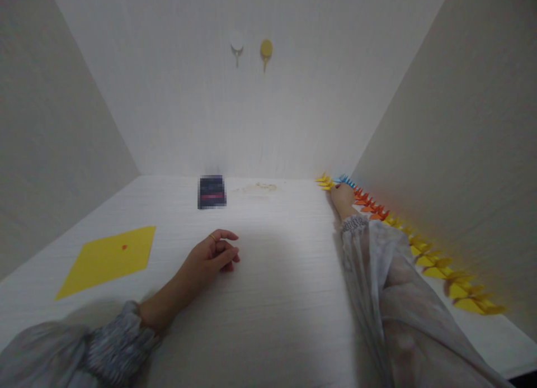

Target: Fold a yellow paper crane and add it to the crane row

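My left hand (213, 255) rests on the white table (268, 298) near the middle, its fingers loosely curled with nothing seen in them; a ring sits on one finger. My right hand (343, 199) reaches to the far right corner and touches the far end of a row of folded paper cranes (423, 254). The row runs along the right wall, yellow near me, orange further on, then blue and yellow at the corner. Its fingers are hidden behind the back of the hand. A yellow paper square (109, 259) with a red dot lies flat at the left.
A small dark blurred box (212, 191) stands at the back of the table. A faint brown stain (257, 187) lies beside it. Two hooks, one white (236, 43) and one yellow (265, 50), hang on the back wall. Walls close in on the left, back and right.
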A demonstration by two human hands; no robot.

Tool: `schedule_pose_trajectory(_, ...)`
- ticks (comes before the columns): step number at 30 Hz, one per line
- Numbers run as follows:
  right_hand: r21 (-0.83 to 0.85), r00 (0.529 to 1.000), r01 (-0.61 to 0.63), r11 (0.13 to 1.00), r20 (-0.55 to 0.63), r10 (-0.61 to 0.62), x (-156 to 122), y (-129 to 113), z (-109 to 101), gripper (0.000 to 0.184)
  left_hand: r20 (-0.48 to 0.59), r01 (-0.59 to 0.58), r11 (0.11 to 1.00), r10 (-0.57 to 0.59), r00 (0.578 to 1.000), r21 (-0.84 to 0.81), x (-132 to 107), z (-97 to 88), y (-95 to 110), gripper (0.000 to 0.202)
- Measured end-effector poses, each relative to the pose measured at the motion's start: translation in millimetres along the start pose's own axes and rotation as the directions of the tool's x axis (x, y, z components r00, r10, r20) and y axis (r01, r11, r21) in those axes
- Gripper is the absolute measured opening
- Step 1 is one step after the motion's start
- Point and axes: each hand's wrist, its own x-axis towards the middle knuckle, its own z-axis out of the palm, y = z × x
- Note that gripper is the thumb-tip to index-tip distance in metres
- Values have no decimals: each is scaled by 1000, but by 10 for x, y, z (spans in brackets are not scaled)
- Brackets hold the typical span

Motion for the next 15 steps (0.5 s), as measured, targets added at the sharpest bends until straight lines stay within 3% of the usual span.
schedule_pose_trajectory(15, -2, 1000, -7, 1000, 12, 7, -25, -11, -22, 30, 4, 4, 1000, -4, 1000, -1, -10, -6, 1, 31)
